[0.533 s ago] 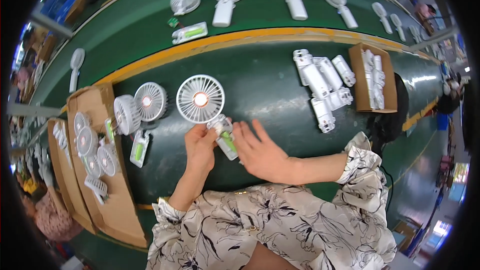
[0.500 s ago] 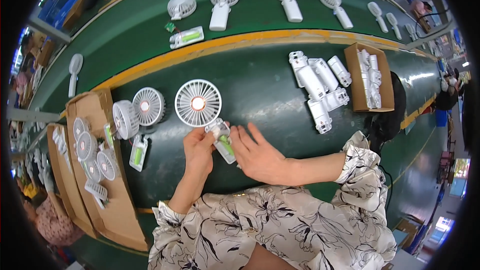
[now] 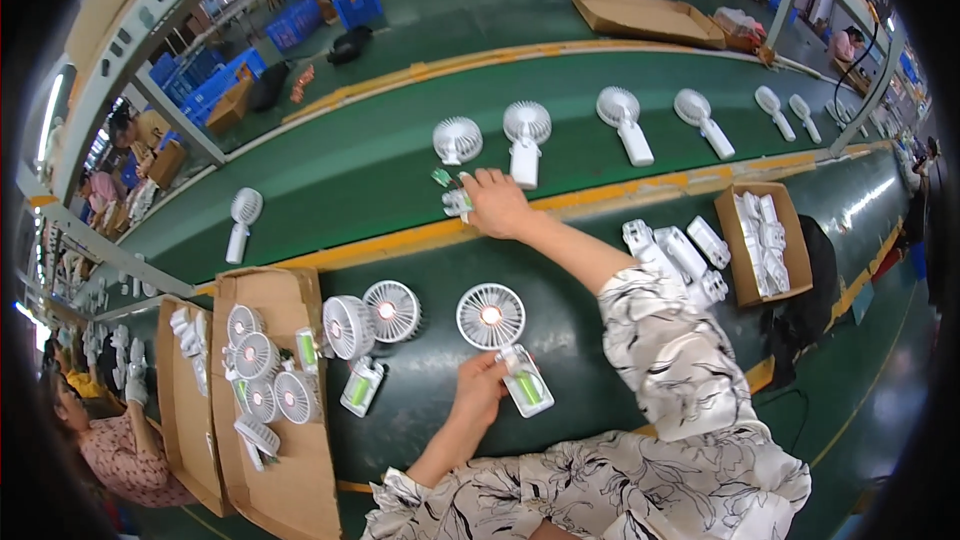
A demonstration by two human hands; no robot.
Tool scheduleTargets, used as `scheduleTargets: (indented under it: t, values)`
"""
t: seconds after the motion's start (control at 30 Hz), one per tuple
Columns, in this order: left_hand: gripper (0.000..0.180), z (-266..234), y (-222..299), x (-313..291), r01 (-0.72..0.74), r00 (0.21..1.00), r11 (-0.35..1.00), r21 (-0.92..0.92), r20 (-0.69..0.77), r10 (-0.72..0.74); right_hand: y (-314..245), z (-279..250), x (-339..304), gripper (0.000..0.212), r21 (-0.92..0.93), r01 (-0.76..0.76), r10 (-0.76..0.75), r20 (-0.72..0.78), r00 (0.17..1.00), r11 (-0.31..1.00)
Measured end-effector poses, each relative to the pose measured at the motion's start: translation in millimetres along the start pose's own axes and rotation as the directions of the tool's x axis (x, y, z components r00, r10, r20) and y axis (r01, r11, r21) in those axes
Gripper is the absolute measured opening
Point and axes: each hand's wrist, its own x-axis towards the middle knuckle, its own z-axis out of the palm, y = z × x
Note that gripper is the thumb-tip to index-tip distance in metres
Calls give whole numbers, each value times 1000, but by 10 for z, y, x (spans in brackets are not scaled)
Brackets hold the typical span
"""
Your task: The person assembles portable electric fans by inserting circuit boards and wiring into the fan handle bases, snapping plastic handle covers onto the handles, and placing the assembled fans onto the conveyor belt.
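Observation:
My left hand (image 3: 478, 392) pinches the neck of an open handheld fan (image 3: 491, 317) lying on the near table. Its round white grille faces up, and a green battery (image 3: 527, 387) shows in the uncovered white handle. My right hand (image 3: 497, 204) reaches far out over the green belt. Its fingers are closed over the white handle (image 3: 457, 203) of another opened fan, hiding most of that part. A small green circuit board (image 3: 442, 177) sticks out beside the fingers, and that fan's head (image 3: 457, 140) lies just beyond them.
Closed white fans (image 3: 524, 140) lie along the belt. To my left are more opened fans (image 3: 390, 311) and a cardboard tray (image 3: 285, 480) holding several. White handle shells (image 3: 683, 253) and a carton (image 3: 793, 288) of them stand at the right. A co-worker (image 3: 125, 450) sits far left.
My right hand has left the near fan and stretched forward to the opened fan on the belt. My left hand stays on the near fan. The view has tilted up, showing more beyond the belt.

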Motion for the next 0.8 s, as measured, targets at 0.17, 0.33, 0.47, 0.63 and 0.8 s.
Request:
scheduleTargets:
  t: [0.17, 0.33, 0.47, 0.63, 0.8]
  values:
    - [23, -104, -63, 4, 24, 999, 1000, -3, 29, -23, -244, 83, 339, 29, 176, -282, 236, 245, 941, 943]
    - [19, -110, -1, 45, 54, 998, 995, -83, 34, -52, -1147, -401, -120, 24, 267, -253, 194, 228, 954, 930]
    - [31, -148, -118, 101, -92, 987, 994, -61, -135, 83, -1707, -373, -534, 21, 350, 51, -27, -73, 997, 935]
    - [38, -194, 7, 17, -23, 988, 996, 88, 152, 10, -1923, -566, -1028, 42, 476, 165, -196, 15, 981, 864]
    - [26, -90, 10, 49, -53, 998, 998, -33, -35, 52, -544, -1136, -1416, 33, 51, -268, 272, -223, 936, 962]
